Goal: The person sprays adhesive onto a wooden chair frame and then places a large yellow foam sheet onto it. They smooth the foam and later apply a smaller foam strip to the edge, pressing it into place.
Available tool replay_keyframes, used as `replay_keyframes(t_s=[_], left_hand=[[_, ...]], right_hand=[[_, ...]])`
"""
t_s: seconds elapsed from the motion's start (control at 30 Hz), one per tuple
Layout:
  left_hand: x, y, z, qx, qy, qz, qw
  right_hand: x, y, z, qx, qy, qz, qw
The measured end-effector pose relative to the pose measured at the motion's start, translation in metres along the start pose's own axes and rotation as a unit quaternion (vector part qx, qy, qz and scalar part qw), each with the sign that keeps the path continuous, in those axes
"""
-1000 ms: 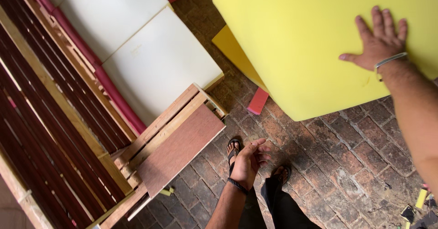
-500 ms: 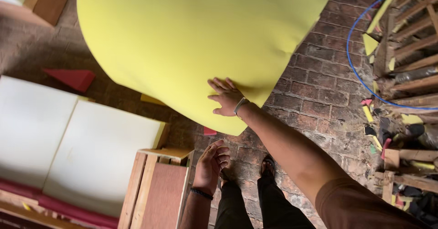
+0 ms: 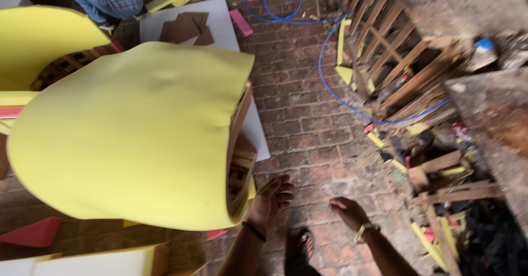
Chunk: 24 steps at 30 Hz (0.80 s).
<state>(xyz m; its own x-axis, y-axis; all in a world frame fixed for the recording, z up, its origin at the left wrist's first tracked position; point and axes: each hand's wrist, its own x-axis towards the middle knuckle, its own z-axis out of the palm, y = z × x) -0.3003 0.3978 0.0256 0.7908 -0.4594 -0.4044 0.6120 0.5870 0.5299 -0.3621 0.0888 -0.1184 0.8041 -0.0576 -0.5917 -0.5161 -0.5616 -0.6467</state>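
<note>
Upholstery workshop: foam sheets (image 3: 126, 138), wooden frames (image 3: 396, 61)

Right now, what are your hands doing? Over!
Left hand open, at the edge of the big curved yellow foam sheet. Right hand empty, over the brick floor. Foam draped on a wooden frame.

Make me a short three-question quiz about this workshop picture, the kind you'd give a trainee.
1. True or false: the left hand grips the yellow foam sheet.
2. What colour is the hose on the brick floor?
3. The right hand is: A) holding a tool, B) empty, C) on the foam.

Key: 1 false, it is open beside the sheet's lower edge; 2 blue; 3 B.
</note>
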Motion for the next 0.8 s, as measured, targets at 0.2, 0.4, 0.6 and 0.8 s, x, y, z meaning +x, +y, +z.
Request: replay_keyframes(t_s=[0.2, 0.4, 0.6, 0.8], left_hand=[[0.064, -0.003, 0.093, 0.106, 0.004, -0.068, 0.992], [0.138, -0.009, 0.141, 0.155, -0.035, -0.092, 0.983], [0.226, -0.006, 0.139, 0.119, -0.033, -0.086, 0.989], [0.333, 0.042, 0.142, 0.03, -0.023, -0.08, 0.996]], right_hand=[[-0.003, 0.044, -0.068, 0.119, 0.076, 0.027, 0.99], [0.025, 0.02, -0.113, 0.196, 0.111, -0.012, 0.974], [0.095, 0.015, -0.158, 0.185, 0.085, -0.051, 0.978], [0.184, -0.022, -0.217, 0.165, 0.071, -0.051, 0.982]])
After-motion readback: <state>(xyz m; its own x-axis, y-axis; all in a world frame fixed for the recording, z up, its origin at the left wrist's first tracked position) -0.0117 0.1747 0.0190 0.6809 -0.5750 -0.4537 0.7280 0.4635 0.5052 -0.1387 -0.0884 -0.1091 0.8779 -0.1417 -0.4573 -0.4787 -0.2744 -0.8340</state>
